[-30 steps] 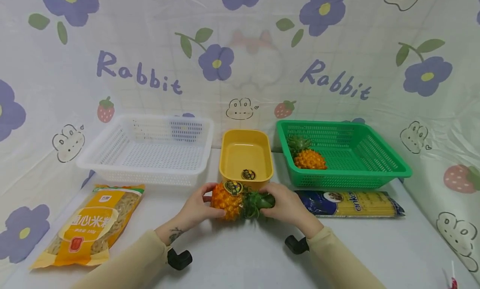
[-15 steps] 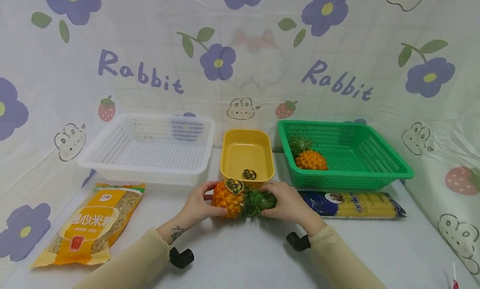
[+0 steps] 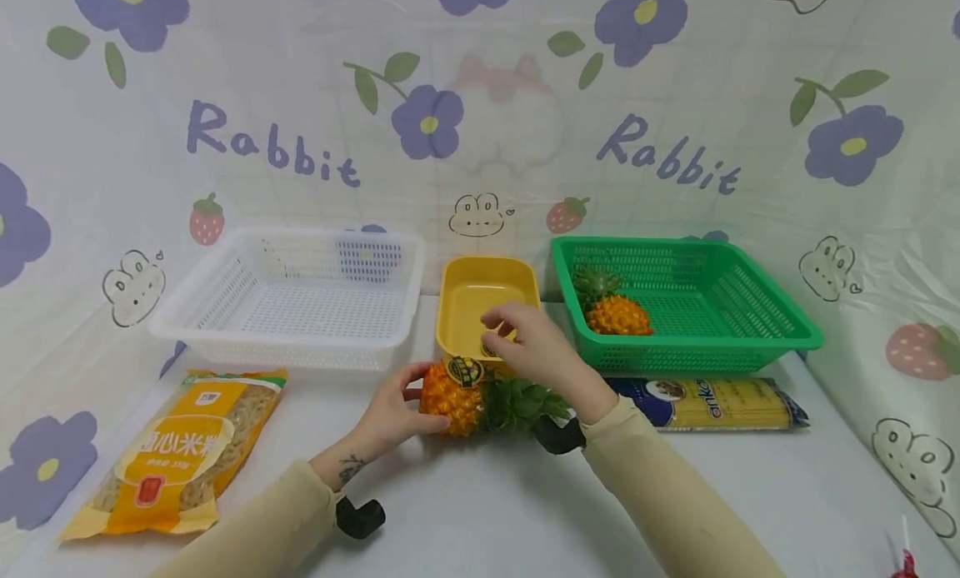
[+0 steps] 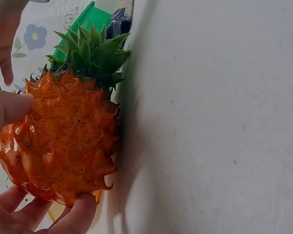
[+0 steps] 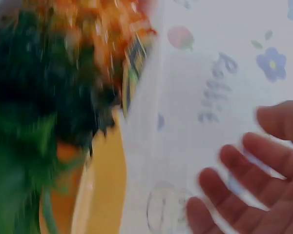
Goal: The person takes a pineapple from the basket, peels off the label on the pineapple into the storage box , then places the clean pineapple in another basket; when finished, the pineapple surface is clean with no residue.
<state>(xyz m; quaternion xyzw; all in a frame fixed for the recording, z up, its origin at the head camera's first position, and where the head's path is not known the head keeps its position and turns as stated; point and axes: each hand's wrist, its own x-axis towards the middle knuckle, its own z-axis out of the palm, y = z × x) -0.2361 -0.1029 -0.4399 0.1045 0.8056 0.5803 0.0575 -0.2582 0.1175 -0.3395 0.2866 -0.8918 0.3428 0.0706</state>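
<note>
A small orange pineapple [image 3: 450, 410] with a green crown and a round black-and-yellow label lies on its side on the white table, just in front of the yellow bin [image 3: 487, 267]. My left hand [image 3: 396, 411] grips its body from the left; thumb and fingers show on both sides of the fruit [image 4: 68, 141] in the left wrist view. Above the crown [image 3: 525, 403] and over the bin's front is my right hand [image 3: 534, 345], off the fruit. In the right wrist view this hand [image 5: 259, 180] has its fingers spread and holds nothing. It partly hides the bin's interior.
A green basket [image 3: 787, 338] at the right holds another pineapple [image 3: 618, 316]. A white basket [image 3: 292, 349] stands at the left. Spaghetti in a pack [image 3: 742, 405] lies before the green basket; a yellow noodle bag [image 3: 168, 453] lies front left. A lollipop [image 3: 906, 561] sits front right.
My right hand has let go of the pineapple's crown and moved up and left, over the yellow bin's front. The left hand keeps its grip, and the fruit stays in place.
</note>
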